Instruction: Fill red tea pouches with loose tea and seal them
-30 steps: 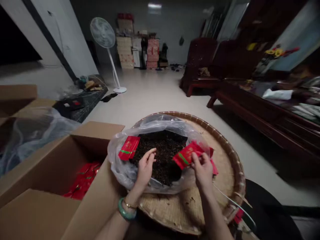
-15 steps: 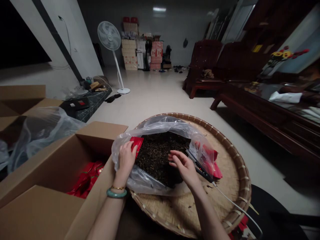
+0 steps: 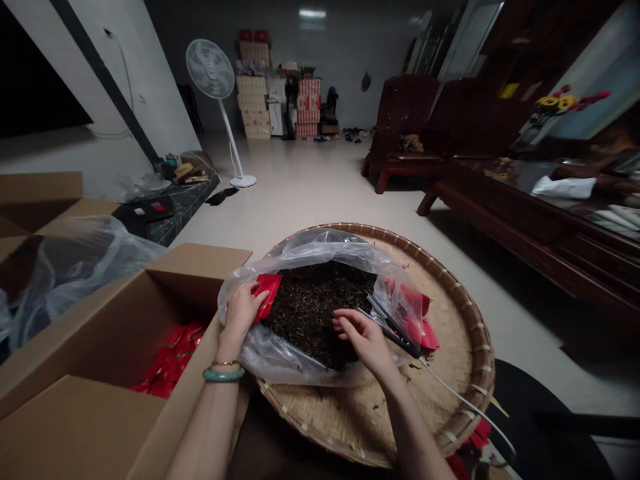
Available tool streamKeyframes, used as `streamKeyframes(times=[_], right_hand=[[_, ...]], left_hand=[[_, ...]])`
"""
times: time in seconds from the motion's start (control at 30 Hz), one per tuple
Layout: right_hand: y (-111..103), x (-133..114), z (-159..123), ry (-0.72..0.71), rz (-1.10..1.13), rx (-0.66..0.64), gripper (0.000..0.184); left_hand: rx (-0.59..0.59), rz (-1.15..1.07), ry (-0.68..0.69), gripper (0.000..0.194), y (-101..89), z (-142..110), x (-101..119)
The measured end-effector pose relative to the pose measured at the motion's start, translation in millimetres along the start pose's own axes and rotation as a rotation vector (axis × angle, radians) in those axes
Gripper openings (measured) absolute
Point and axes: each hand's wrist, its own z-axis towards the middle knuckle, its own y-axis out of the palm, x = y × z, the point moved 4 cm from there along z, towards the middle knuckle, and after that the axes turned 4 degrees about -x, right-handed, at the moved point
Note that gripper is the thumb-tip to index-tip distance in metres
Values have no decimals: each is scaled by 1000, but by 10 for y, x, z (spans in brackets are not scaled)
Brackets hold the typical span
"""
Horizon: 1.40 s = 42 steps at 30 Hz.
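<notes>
My left hand (image 3: 243, 308) is closed on a small red foil packet (image 3: 268, 293) at the left edge of an opened clear plastic bag (image 3: 320, 250). Dark, dry, twisted leaves that look like tea (image 3: 310, 310) fill the bag. Over their right side hovers my right hand (image 3: 361, 337), fingers loosely curved and the thumb apart, with nothing visible in it. Just beyond that hand lies a black corded clamp (image 3: 400, 333) resembling a hair straightener, its jaws apart. More red packets (image 3: 425, 330) lie beside it, partly under the plastic.
A round woven bamboo tray (image 3: 453, 333) carries the bag. To the left stands an open cardboard box (image 3: 200, 260) with several red packets (image 3: 173, 357) inside. A white cord (image 3: 465, 400) crosses the tray's right rim. Farther off are a standing fan (image 3: 213, 70) and dark wooden furniture (image 3: 480, 200).
The view has shifted slightly. My left hand still grips the red packet, tilting it a little. My right hand has lowered slightly over the leaves, its fingers closer together.
</notes>
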Motion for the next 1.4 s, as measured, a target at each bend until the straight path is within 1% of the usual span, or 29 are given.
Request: streamKeyframes(times=[0.07,0.2,0.27,0.37,0.5,0.57,0.6,0.67,0.7,0.77,0.83,0.93,1.03,1.2,1.27,1.33,1.37,1.4], right_hand=[[8,6,-8,-3,-5,-7,40],[15,7,-18,0,-9,-6,41],[16,5,-19,2,-11,-1,41],[20,6,-17,2,-16,-9,41],[18,23,-12,-1,-24,-17,40],[16,31,-9,-6,-30,-19,38],[17,26,-9,-13,-38,-17,37],[22,-26,-15,-55,-87,-2,31],[30,-81,-22,-99,-134,14,28],[67,-249,-45,-233,-256,56,23],[143,-441,-68,-388,-366,73,24],[290,-622,-67,-543,-463,13,35],[363,-623,-46,-592,-535,-18,38],[301,-476,-71,-544,-628,67,33],[270,-439,-87,-502,-645,91,26],[259,-430,-98,-464,-681,83,12],[260,-439,-104,-460,-717,76,9],[263,-455,-113,-469,-759,72,13]], left_hand=[[-19,56,11,39,-3,31,13],[-90,70,-18,41,-10,78,30],[-71,70,-9,40,-19,76,48],[-4,78,24,38,-21,53,58],[38,56,-49,22,-16,53,-31],[42,66,-68,19,-31,56,-60],[46,68,-57,19,-45,48,-52],[80,42,23,18,-86,-4,24],[117,7,101,17,-115,-53,98],[181,-108,280,16,-163,-193,290],[157,-183,445,17,-160,-355,508],[113,-241,586,17,-113,-567,781],[77,-300,632,16,-46,-692,925],[-3,-393,587,14,35,-763,967],[-45,-422,579,15,59,-778,980],[-73,-439,587,16,80,-792,1004],[-80,-437,599,16,89,-801,1020],[-81,-429,614,16,97,-812,1038]])
